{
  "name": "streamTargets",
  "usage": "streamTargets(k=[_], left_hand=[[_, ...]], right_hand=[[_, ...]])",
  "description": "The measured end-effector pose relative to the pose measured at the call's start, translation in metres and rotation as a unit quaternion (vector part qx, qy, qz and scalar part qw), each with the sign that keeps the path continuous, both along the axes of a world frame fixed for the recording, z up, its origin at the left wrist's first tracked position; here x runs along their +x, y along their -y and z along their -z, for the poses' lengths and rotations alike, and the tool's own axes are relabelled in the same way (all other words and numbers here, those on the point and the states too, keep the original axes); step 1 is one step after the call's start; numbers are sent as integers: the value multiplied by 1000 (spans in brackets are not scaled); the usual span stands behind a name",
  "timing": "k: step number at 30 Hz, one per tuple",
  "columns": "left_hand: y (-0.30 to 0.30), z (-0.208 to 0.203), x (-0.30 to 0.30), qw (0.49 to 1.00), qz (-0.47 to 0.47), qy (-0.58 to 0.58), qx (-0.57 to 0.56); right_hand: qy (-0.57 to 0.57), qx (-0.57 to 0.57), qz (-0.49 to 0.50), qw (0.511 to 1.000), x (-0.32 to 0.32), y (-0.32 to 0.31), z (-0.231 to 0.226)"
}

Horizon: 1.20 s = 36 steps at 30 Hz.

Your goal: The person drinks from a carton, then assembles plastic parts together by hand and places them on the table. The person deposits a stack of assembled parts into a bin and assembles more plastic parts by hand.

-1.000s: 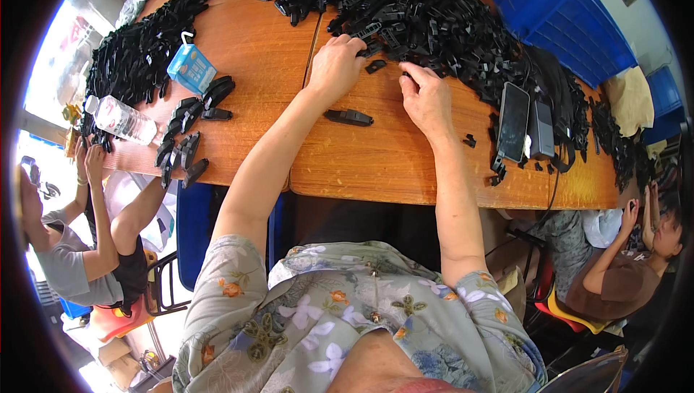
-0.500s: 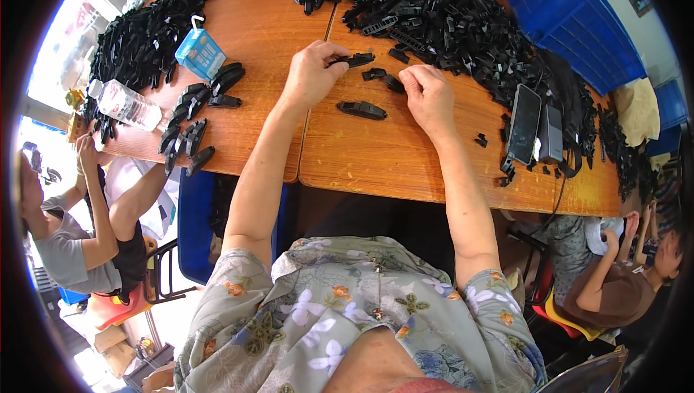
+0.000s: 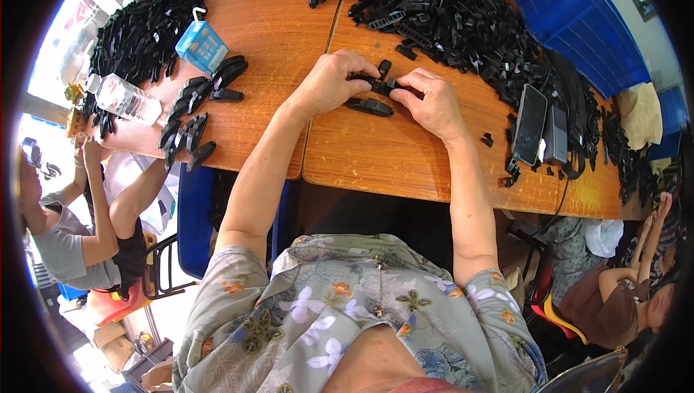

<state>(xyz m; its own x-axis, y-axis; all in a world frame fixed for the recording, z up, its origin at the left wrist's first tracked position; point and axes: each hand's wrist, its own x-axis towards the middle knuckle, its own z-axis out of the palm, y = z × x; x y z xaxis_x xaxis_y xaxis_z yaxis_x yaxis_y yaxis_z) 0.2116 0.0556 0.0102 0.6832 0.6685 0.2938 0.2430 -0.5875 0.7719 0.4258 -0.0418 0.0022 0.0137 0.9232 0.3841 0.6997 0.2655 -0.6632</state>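
My left hand (image 3: 334,84) pinches one end of a slim black plastic part (image 3: 382,87) just above the wooden table. At the other end, the closed fingers of my right hand (image 3: 432,104) meet the same part, though my fingertips partly cover it. A small black piece (image 3: 384,68) sticks up right behind it; I cannot tell whether the two are joined. Just in front of my fingers lies a longer rounded black plastic piece (image 3: 369,107) on the tabletop (image 3: 376,154).
A big heap of black parts (image 3: 448,24) spreads across the back right, another pile (image 3: 155,28) at back left. Finished-looking black pieces (image 3: 194,108), a blue drink carton (image 3: 201,48) and a clear bottle (image 3: 129,100) stand left. A phone (image 3: 530,126) lies right. Co-workers sit on both sides.
My hands have drawn together, the left one moving right and slightly nearer. The black part between them is now held at both ends.
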Motion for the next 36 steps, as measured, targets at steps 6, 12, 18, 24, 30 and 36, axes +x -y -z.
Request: streamTargets(k=[6, 12, 18, 24, 30, 36], left_hand=[[0, -1, 2, 999, -15, 12, -35], [0, -7, 4, 998, -3, -19, -58], [-22, -17, -9, 985, 86, -69, -136], [-64, -19, 23, 992, -124, -31, 21], [-69, 8, 74, 945, -196, -70, 250], [-55, 23, 51, 937, -162, -102, 294]], right_hand=[[21, 9, -36, 999, 5, -2, -2], [107, 70, -60, 990, -6, -11, 5], [-41, 187, -10, 981, -2, -22, 8], [159, 78, 11, 984, -9, -20, 8], [40, 88, 38, 995, 4, -22, 24], [59, 68, 109, 990, 1, -17, 21]])
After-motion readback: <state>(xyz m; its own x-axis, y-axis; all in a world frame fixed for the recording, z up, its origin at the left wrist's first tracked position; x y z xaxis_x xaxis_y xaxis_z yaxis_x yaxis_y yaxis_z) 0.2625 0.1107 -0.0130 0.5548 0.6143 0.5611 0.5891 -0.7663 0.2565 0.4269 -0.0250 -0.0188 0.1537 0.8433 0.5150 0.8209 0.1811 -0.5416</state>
